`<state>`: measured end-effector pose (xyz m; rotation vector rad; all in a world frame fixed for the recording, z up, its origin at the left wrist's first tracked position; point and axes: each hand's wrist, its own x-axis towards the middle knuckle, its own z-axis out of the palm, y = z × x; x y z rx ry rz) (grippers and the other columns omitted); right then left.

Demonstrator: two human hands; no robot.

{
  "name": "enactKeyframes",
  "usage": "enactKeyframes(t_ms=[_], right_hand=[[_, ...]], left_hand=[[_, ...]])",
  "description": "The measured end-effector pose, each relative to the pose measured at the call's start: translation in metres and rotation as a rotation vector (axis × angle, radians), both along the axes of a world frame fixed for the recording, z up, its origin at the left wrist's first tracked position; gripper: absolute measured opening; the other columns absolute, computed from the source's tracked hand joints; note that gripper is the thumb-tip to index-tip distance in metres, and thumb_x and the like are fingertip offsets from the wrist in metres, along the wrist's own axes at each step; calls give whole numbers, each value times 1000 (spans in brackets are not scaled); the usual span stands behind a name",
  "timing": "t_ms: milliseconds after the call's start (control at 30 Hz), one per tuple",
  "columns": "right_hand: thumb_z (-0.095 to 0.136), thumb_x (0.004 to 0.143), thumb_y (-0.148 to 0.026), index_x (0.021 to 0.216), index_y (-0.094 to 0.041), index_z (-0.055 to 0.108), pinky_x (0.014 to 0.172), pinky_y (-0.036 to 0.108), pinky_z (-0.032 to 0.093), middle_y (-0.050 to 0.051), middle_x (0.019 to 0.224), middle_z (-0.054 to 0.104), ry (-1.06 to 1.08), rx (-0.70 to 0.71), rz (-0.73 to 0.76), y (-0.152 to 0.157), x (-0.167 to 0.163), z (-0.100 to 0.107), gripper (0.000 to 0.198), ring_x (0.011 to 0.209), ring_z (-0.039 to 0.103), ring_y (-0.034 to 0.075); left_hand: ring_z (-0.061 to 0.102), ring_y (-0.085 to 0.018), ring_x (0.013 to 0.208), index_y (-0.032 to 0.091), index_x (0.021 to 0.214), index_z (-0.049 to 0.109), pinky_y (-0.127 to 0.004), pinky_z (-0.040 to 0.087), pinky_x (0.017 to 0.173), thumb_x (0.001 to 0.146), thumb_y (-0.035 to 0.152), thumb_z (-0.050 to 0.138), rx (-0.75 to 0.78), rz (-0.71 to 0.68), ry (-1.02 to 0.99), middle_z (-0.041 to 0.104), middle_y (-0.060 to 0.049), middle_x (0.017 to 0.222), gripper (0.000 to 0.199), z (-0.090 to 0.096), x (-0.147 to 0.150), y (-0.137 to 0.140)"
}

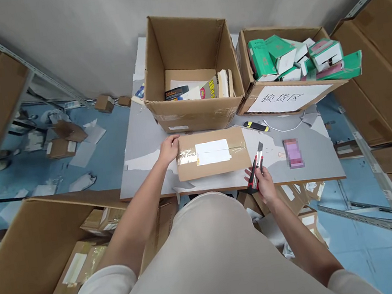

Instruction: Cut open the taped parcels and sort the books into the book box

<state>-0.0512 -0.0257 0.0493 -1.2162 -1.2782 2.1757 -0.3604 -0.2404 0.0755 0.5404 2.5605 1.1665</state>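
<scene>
A flat cardboard box [188,170] with a white label and clear tape lies on the grey table [137,174] in front of me. My left hand [170,149] grips its left end, fingers bent around the upper left corner. To the right of the box, my right hand [265,183] is closed around a red and black utility knife [258,170]. The knife's blade is out and points up and away from me, apart from the box. Behind the box's right end lies a yellow and black cutter [256,126].
A tall open carton [194,113] with several books stands behind the box. Right of it, another carton [248,103] is heaped with green-covered books [262,60]. A blurred pink item [293,153] lies on the table's right. A large carton [17,250] holding parcels stands at lower left.
</scene>
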Motion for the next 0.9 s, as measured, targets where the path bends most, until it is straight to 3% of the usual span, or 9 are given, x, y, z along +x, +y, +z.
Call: enactKeyframes(t_ms=[133, 300, 433, 600, 733, 900], right_hand=[[68, 74, -55, 105, -28, 53, 80, 39, 58, 2, 116, 60, 84, 61, 89, 20, -49, 1, 44, 94, 69, 20], [61, 79, -54, 111, -28, 52, 82, 41, 57, 5, 109, 67, 179, 123, 227, 24, -100, 1, 42, 93, 68, 19], [57, 82, -54, 110, -28, 53, 82, 39, 56, 4, 103, 69, 223, 162, 301, 22, -113, -2, 38, 96, 66, 18], [57, 81, -55, 106, -27, 55, 80, 37, 56, 5, 102, 70, 248, 230, 275, 28, -123, -3, 37, 92, 67, 18], [61, 79, -55, 104, -27, 53, 77, 36, 57, 4, 109, 69, 200, 201, 244, 32, -108, 0, 38, 86, 68, 17], [69, 74, -52, 103, -23, 57, 68, 30, 57, 5, 112, 68, -12, 110, 212, 17, -33, 12, 43, 72, 68, 14]], left_hand=[[63, -23, 96, 16, 101, 66, -38, 48, 92, 78, 33, 53, 111, 186, -12, 69, -10, 105, 32, -10, 24, -40], [62, -17, 74, 15, 87, 65, -33, 54, 73, 64, 49, 69, 300, 452, -292, 67, -6, 81, 41, -15, 79, -88], [59, -13, 66, 15, 78, 63, -29, 53, 65, 57, 55, 75, 419, 526, -496, 64, -2, 73, 47, -13, 131, -81], [58, -12, 62, 15, 75, 62, -27, 52, 61, 58, 52, 76, 385, 438, -625, 61, -1, 67, 43, -16, 175, -54], [62, -17, 75, 15, 87, 64, -31, 53, 66, 63, 43, 73, 285, 337, -428, 66, -6, 81, 38, -19, 167, -49], [63, -23, 97, 16, 102, 63, -38, 54, 79, 71, 38, 65, 167, 150, -197, 66, -12, 106, 38, -10, 99, -23]])
